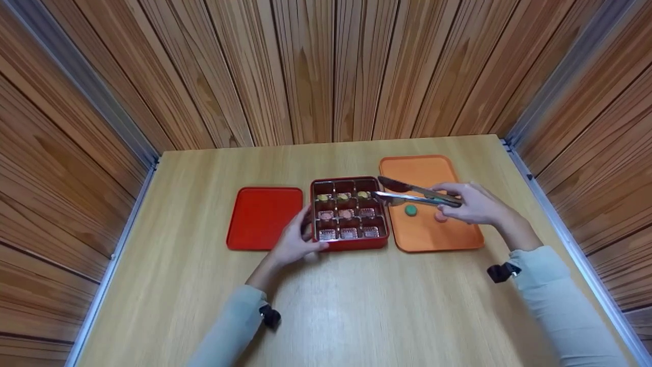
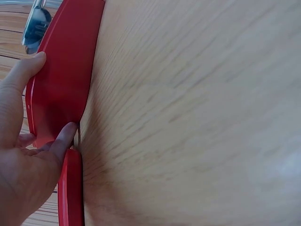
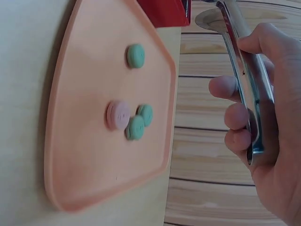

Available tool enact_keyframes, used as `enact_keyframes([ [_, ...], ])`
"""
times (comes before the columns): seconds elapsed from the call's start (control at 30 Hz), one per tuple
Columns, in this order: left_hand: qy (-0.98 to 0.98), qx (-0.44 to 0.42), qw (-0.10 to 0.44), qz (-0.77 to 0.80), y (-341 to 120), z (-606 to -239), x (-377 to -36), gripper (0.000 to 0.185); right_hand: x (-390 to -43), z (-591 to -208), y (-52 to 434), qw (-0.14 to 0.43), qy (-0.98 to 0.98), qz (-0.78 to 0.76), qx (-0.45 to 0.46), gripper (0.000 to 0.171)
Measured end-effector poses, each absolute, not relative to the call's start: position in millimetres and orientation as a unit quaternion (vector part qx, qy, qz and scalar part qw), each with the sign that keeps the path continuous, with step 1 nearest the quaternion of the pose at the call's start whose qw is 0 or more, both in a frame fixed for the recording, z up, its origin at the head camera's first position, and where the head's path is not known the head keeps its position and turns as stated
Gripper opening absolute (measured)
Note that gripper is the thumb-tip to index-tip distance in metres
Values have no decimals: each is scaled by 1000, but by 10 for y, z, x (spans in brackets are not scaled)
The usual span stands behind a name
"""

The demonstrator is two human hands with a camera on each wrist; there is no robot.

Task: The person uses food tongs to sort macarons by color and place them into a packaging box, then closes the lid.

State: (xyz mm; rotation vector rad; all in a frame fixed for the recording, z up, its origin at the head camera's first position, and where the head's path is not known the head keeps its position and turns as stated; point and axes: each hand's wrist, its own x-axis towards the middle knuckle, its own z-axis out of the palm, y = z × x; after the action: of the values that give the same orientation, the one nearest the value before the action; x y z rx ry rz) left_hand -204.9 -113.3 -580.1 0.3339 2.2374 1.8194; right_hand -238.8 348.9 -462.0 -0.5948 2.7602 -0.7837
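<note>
Left hand (image 1: pixel 295 243) is wrapped around the near-left corner of the red compartment box (image 1: pixel 349 214), thumb along its side. Right hand (image 1: pixel 476 204) reaches in from the right, gripping metal tongs (image 1: pixel 415 195) whose tips hang over the box's far-right cells. Below that hand is the orange tray (image 1: pixel 427 173) with a few round candies (image 3: pixel 135 120).

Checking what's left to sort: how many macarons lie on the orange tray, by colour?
Right wrist view of the orange tray:
Green macarons: 3
Pink macaron: 1
Total: 4

shiny metal tongs (image 1: pixel 415 196), glossy red box (image 1: pixel 350 243), matt wooden table (image 1: pixel 356 306).
</note>
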Motion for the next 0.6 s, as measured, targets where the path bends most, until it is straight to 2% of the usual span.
enact_keyframes([
  [0.6,775,106,120,611,-1137,-5800,-2044,119,-2194,-4646,4022,72,946,-236,-208,41],
])
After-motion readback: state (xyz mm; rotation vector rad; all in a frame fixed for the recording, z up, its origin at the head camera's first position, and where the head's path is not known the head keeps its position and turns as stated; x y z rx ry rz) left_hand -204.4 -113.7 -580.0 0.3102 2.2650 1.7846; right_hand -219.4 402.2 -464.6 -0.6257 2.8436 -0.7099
